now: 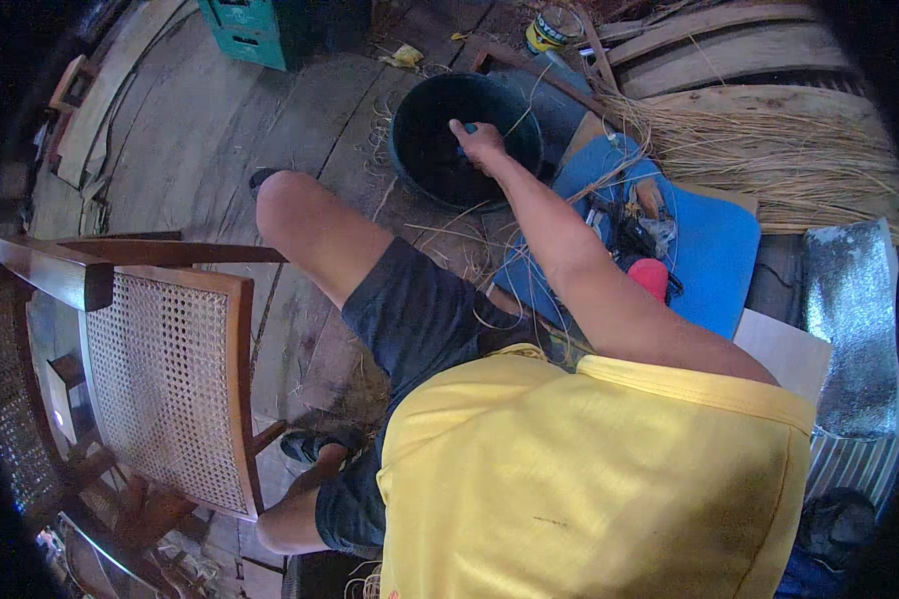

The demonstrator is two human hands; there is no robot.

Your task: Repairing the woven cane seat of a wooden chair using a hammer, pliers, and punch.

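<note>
My right hand (pixel 481 146) reaches out over a dark green bucket (pixel 407 165), its fingers curled together. A small teal bit shows at the fingers, but I cannot make out what they hold. Inside the bucket it is too dark to tell the contents. One thin cane strand (pixel 522 112) rises past the bucket's rim beside the hand. My left hand is out of view. At the left stands a wooden chair with a woven cane panel (pixel 170 374), close to my knees.
Right of the bucket lies a blue board (pixel 724 240) with a red round-ended thing (pixel 649 277), dark cords and small tools. Long cane strands (pixel 779 150) are heaped behind it. A green crate (pixel 245 35), a yellow can (pixel 546 36) and a silver foil sheet (pixel 854 319) stand around the plank floor.
</note>
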